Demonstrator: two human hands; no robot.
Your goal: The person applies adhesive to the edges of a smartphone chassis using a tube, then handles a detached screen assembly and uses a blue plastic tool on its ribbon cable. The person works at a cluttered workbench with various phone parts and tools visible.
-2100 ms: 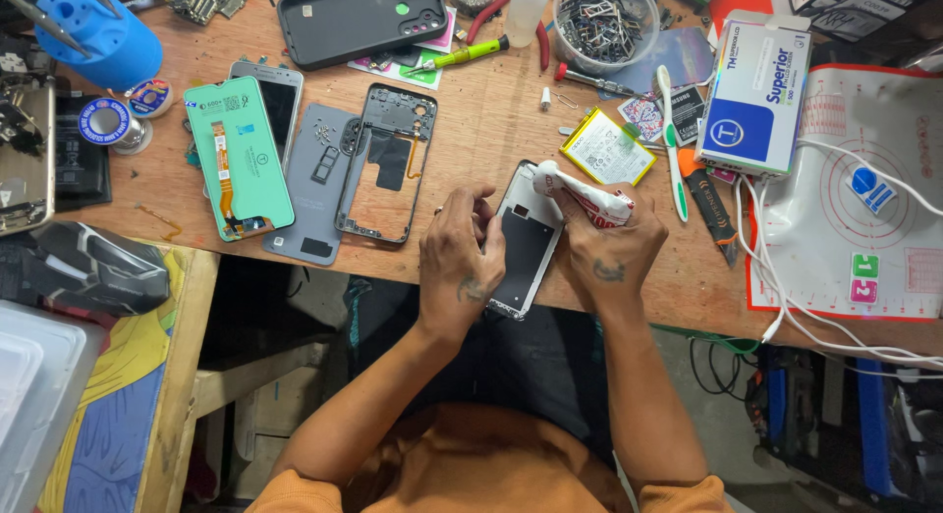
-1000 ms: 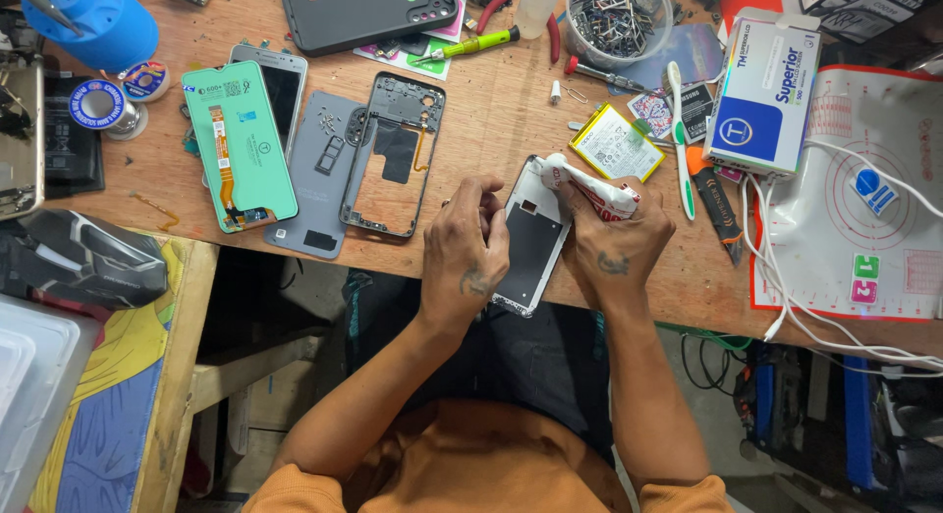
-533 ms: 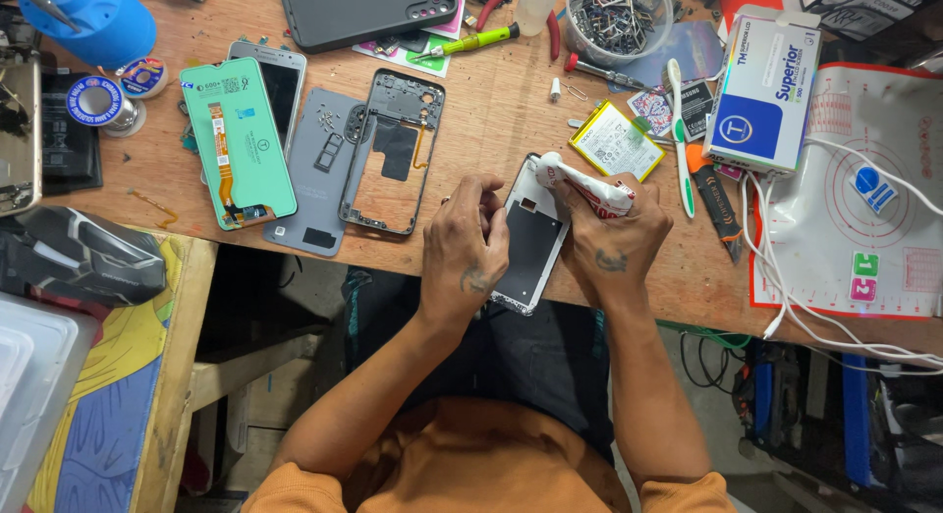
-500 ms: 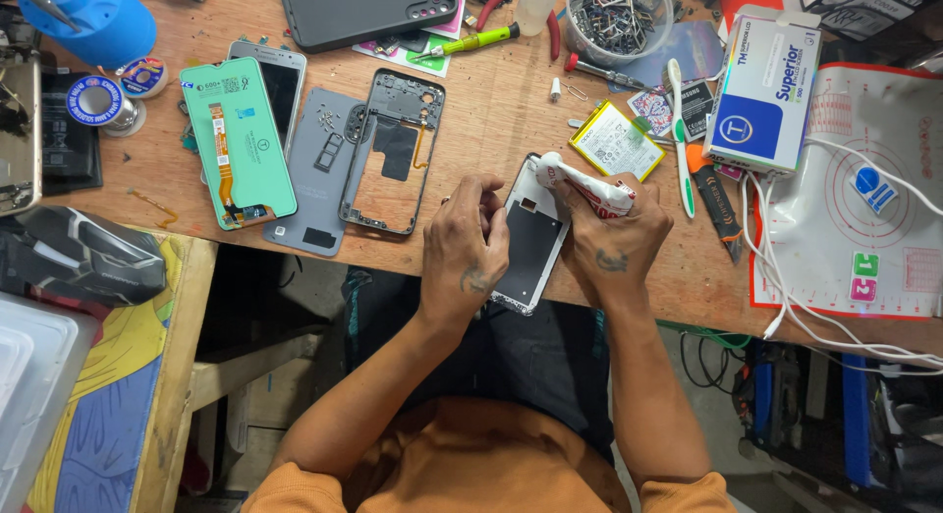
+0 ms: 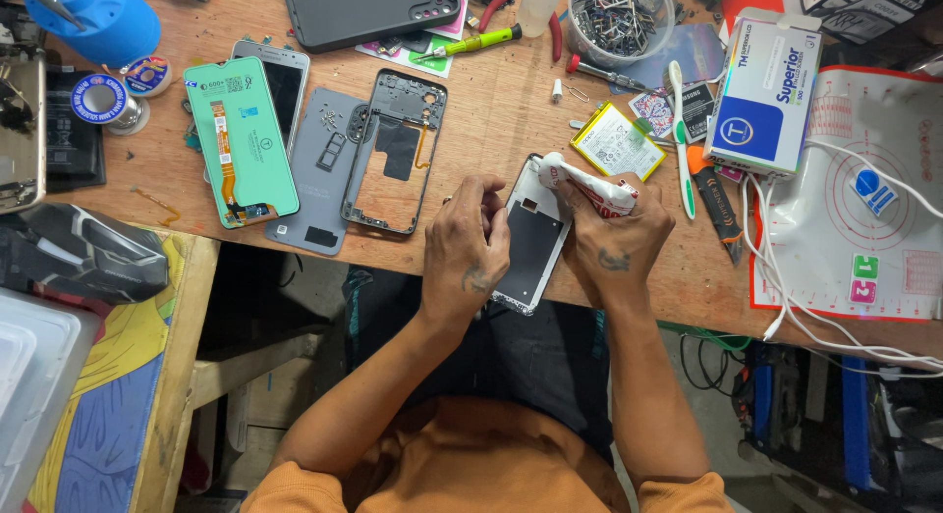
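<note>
— What is between the hands?

— A white rectangular phone frame with a dark panel in its middle (image 5: pixel 531 240). It lies at the near edge of the brown wooden workbench (image 5: pixel 491 110), a little tilted, and its lower corner goes just over the edge. The left hand (image 5: pixel 467 250) is at 9 o'clock of the frame. Its fingers are curled and they press on the frame's left side, so it is closed around that edge.

— And the other hand?

— The right hand (image 5: pixel 609 250) is at 3 o'clock of the frame. It is closed on a small white squeeze tube with red marks (image 5: pixel 587 184). The tube's tip touches the upper corner of the frame, at about 12 o'clock.

— What lies around?

— At 1 o'clock from the frame, just beside the tube, is a flat yellow-edged phone battery (image 5: pixel 618 142). At 2 o'clock lies a white toothbrush (image 5: pixel 679 140), and beyond it a white and blue cardboard box (image 5: pixel 764 93). At 10 o'clock is a dark grey phone middle frame, open in the centre (image 5: pixel 395 150), and next to it a mint green screen panel with an orange flex cable (image 5: pixel 240 140). At 12 o'clock, well apart, is a clear round bowl of small metal parts (image 5: pixel 622 20).
</note>
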